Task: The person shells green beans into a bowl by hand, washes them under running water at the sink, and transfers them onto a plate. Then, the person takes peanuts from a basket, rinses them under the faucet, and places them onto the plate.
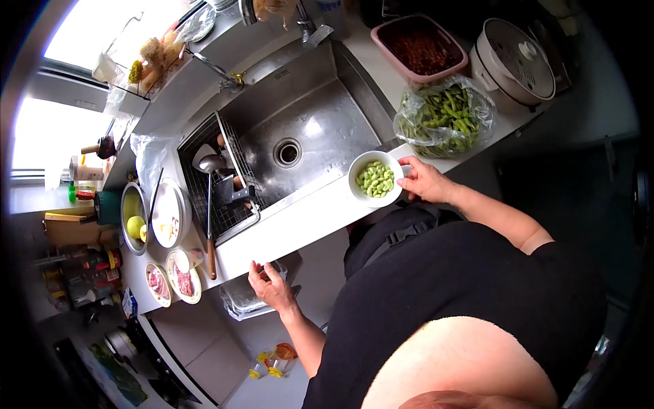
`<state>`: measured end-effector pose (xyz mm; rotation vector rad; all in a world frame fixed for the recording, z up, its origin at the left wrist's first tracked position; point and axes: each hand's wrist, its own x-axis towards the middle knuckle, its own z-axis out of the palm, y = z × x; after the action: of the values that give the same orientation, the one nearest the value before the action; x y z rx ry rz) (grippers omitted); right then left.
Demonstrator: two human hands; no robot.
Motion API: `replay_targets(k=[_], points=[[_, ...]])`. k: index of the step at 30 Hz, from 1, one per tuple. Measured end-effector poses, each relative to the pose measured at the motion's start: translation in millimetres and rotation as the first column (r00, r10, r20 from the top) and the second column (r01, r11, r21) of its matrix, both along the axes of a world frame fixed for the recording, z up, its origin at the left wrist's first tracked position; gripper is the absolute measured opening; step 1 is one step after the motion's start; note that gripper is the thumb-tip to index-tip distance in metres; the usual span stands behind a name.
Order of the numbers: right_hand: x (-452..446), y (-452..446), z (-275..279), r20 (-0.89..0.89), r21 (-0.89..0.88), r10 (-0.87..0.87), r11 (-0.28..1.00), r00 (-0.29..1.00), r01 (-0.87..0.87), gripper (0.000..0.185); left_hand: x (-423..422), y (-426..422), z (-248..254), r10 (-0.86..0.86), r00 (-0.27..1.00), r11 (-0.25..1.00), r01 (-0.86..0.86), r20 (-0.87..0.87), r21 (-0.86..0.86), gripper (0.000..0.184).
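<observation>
From my remote seat I see the steel sink (327, 102) as the largest container, ahead of both sets of fingers, with a wire rack (191, 194) in the end beyond the left fingers. A white pot (492, 71) stands well past the right fingers; I cannot see what is under its lid. Nearer to those fingers, a pink basin (392, 58) is filled with small reddish-brown pieces. Closer still, just past the right fingertips, a clear bag (446, 147) bulges with green pods (446, 112). Well off to the left of the left fingers, a steel bowl (133, 199) holds a round yellow-green fruit (135, 227). The small white bowl (354, 187), with pale green beans (375, 178) in it, is right at the right fingers. Left of the left fingers, two small plates (193, 298) carry pink meat (182, 279).

The pale counter (293, 221) runs in front of both hands. A bright window (58, 136) lies far left of the left fingers, and small jars (274, 371) with yellow tops stand below them.

I see the right hand (428, 180) reaching out from a bent arm, thumb and fingers clamped on the white bowl's rim. The bowl is over the counter's front edge; I cannot tell whether it rests there. The left hand (274, 292) hangs near that edge, its fingers loosely curled and apart.
</observation>
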<state>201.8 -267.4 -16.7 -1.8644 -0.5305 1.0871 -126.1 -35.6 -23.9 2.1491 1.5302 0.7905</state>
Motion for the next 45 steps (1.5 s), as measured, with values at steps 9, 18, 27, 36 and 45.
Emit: replay_targets(k=[9, 18, 27, 36, 45], points=[[-7, 18, -21, -0.123, 0.03, -0.098, 0.994, 0.988, 0.103, 0.041, 79, 1, 11, -0.302, 0.91, 0.915, 0.36, 0.284, -0.18, 0.028], [-15, 47, 19, -0.268, 0.036, -0.306, 0.944, 0.913, 0.327, 0.031, 109, 38, 4, -0.406, 0.787, 0.573, 0.616, 0.465, -0.541, 0.029], [-16, 126, 35, -0.117, 0.163, -0.085, 0.981, 0.989, 0.104, 0.032, 220, 84, -1, -0.111, 0.572, 0.017, 0.818, 0.812, -0.574, 0.06], [135, 196, 25, 0.71, 0.145, -0.084, 0.989, 0.699, -0.028, 0.046, 279, 114, -29, 0.2, 0.715, 0.18, 0.646, 0.67, -0.742, 0.037], [226, 250, 21, 0.844, -0.09, 0.054, 0.995, 0.534, 0.042, 0.046, 320, 145, -31, 0.336, 0.556, 0.396, 0.648, 0.76, -0.65, 0.035]])
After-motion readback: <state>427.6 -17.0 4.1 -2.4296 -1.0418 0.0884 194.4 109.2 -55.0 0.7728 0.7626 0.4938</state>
